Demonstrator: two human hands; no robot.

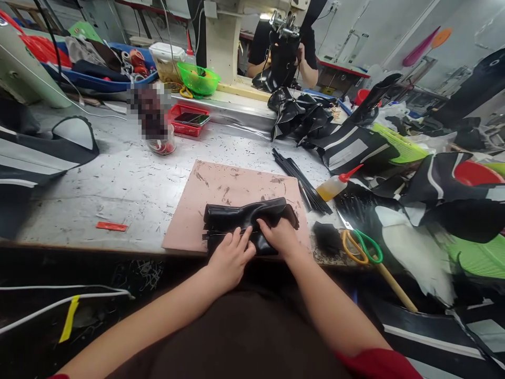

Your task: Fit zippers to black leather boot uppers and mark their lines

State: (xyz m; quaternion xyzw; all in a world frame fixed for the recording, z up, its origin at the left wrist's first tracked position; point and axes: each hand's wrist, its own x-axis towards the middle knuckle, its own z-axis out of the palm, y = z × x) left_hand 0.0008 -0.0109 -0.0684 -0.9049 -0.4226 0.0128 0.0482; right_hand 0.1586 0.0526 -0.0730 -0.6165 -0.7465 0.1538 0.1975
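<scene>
A black leather boot upper [236, 216] lies across a pinkish work board [179, 221] at the table's front edge. A dark seam or zip line runs along its length. My left hand [232, 258] rests on the near part of the leather, its fingers stretched out and apart along that line. At the upper's right end, my right hand [281, 238] grips the leather, with the thumb on top. Its other fingers are partly hidden by the folded material.
Right of the board are black strips [302, 179], a glue bottle [333, 185], scissors [361, 245] and piled leather pieces. A red tray [183, 129] holding a phone and a jar [161, 145] stand at the back left. Behind a sewing machine, a co-worker [260, 47] handles a black boot.
</scene>
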